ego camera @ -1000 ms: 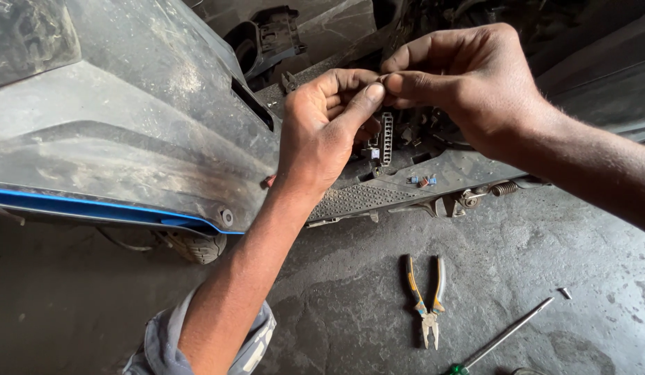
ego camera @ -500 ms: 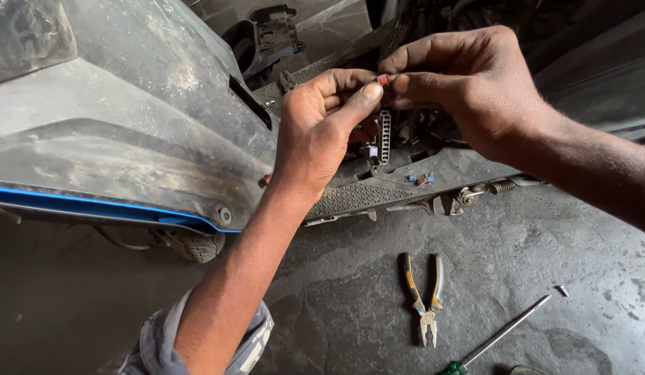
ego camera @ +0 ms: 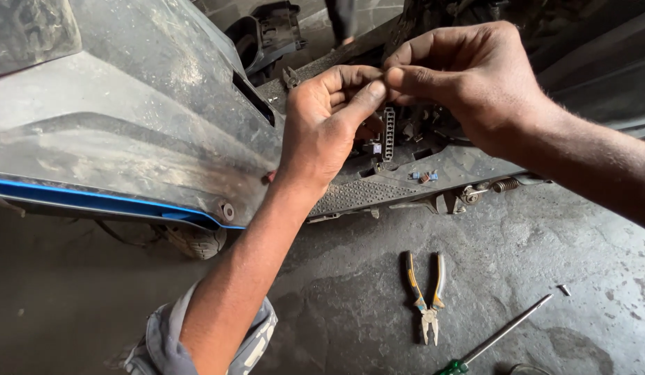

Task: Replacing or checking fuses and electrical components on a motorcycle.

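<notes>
Nearest, on the concrete floor (ego camera: 93, 312), a pair of pliers (ego camera: 425, 297) is lying with its yellow-and-black handles pointing toward the scooter and its nose toward the floor's near edge, and a screwdriver (ego camera: 499, 337) with a green handle is resting slantwise just beside it, both kept within easy reach. A small screw (ego camera: 564, 289) is sitting apart to the right.

Above them, the person's left hand (ego camera: 329, 128) is rising from a rolled grey sleeve (ego camera: 163, 340), and the right hand (ego camera: 468, 80) is coming in from the right. Both grips are closing in a pinch, thumb against forefinger, and the fingertips of the two hands are meeting on something too small to make out. Just below that pinch a slim black connector strip (ego camera: 388, 133) is hanging upright among the wiring, held up where the light reaches it.

Behind, the dusty grey scooter panel (ego camera: 128, 118) with its blue lower edge is filling the left side, and the ribbed footboard (ego camera: 378, 194) is running under the hands, with tiny blue bits lying on it.
</notes>
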